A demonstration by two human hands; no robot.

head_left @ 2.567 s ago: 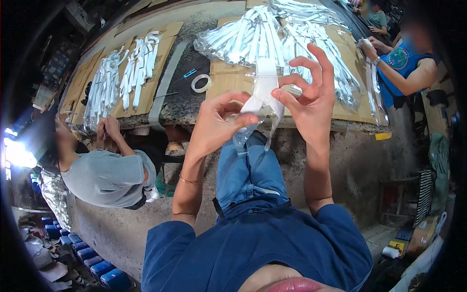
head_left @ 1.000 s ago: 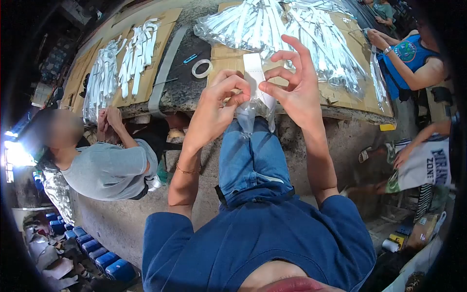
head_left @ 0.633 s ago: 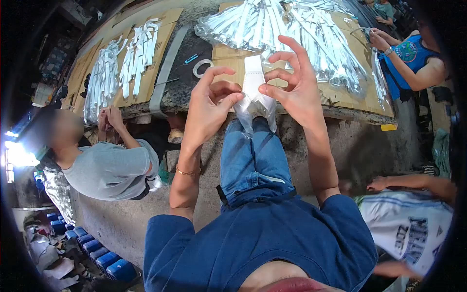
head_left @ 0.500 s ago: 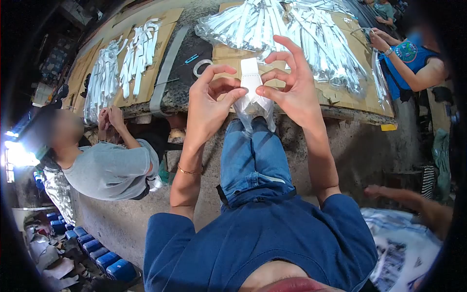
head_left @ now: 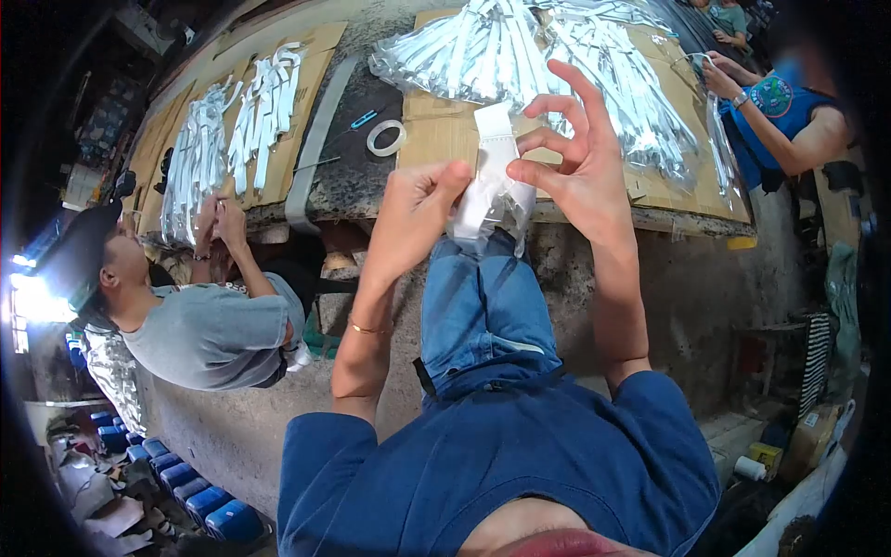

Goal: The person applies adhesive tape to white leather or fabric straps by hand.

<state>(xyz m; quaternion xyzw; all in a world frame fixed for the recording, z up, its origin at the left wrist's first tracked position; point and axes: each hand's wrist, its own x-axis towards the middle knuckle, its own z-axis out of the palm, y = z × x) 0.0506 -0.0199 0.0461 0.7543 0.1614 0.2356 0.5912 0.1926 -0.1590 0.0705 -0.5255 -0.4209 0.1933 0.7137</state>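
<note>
A white strap end (head_left: pixel 496 158) with a stitched line across its upper part is held upright before me, clear plastic film (head_left: pixel 512 218) hanging around its lower part. My right hand (head_left: pixel 585 181) pinches its right edge between thumb and forefinger, the other fingers raised and spread. On the left side, my left hand (head_left: pixel 411 209) is closed, thumb up along the strap's edge and fingers curled out of sight behind. Just beyond my hands, cardboard (head_left: pixel 436 135) covers part of the table.
Plastic-wrapped white straps (head_left: pixel 483 51) lie fanned at the table's back, with more straps (head_left: pixel 264 116) at left. A tape roll (head_left: pixel 386 137) and a blue cutter (head_left: pixel 363 119) lie between. One person (head_left: pixel 204 325) sits at left; another (head_left: pixel 789 116) works at right.
My left hand has gone from a fingertip pinch to a closed grip with the thumb up. The strap has tilted and shifted slightly right. A person at lower right has left view.
</note>
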